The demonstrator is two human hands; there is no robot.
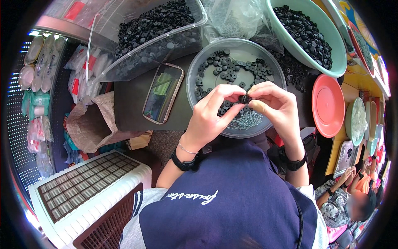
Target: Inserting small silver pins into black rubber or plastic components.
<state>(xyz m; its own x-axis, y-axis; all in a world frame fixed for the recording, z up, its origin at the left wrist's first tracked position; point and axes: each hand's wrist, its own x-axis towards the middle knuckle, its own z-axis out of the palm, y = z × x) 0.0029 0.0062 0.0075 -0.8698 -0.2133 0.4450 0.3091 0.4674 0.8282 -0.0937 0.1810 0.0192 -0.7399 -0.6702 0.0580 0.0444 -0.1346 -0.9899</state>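
Observation:
Above a round translucent basin (253, 46), my left hand (215, 108) and my right hand (278, 103) meet fingertip to fingertip. Between them they pinch a small black plastic part (244, 99), partly covered by the fingers. Thumb and forefinger of each hand are closed on it. Many black round knobs or caps with central holes (227, 74) lie in the basin. On its near side is a heap of thin silvery screws (245, 120), just below my hands. Each wrist wears a black band.
A clear bin of black parts (155, 29) stands far left, a phone (163, 93) beside the basin. Far right is a mint-green tub (338, 54) of black caps, near a coral-red plate (327, 106). Left sit a paper sack (93, 122) and white slatted unit (137, 176). Other people work at right.

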